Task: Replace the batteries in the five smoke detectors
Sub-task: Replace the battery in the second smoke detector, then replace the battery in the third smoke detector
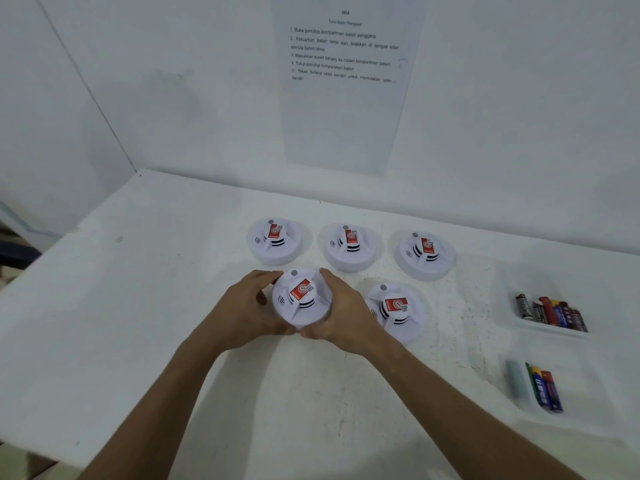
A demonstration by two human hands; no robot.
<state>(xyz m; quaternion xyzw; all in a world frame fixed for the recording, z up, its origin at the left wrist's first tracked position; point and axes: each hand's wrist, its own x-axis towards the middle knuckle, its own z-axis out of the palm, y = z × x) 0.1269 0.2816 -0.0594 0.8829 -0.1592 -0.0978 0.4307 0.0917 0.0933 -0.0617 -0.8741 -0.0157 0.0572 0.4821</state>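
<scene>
Nearest the camera, both hands wrap one smoke detector [302, 299] at the front of the white tabletop [138, 306]: the left hand [247, 311] curls round its left rim, the right hand [341, 313] round its right rim, thumbs nearly meeting at the near edge. It sits face up, red sticker on the raised centre; whether it rests on the surface or is just lifted I cannot tell. It looks like a light, rigid plastic shell, smooth enough to slip, so the wide outer rim is the sound place to hold it, not the slotted centre dome, which seems the more fragile part. The battery cover is presumably underneath, so it likely needs turning over.

Just to its right lies a second detector [394, 311]. Further right, well apart, are two shallow white trays: the near tray [581, 386] holds a few batteries, the far tray [505, 306] a larger bunch.

Behind stand three more detectors in a row, left [275, 242], middle [350, 247] and right [425, 254], all closed. On the wall beyond hangs a printed instruction sheet [343, 98]
</scene>
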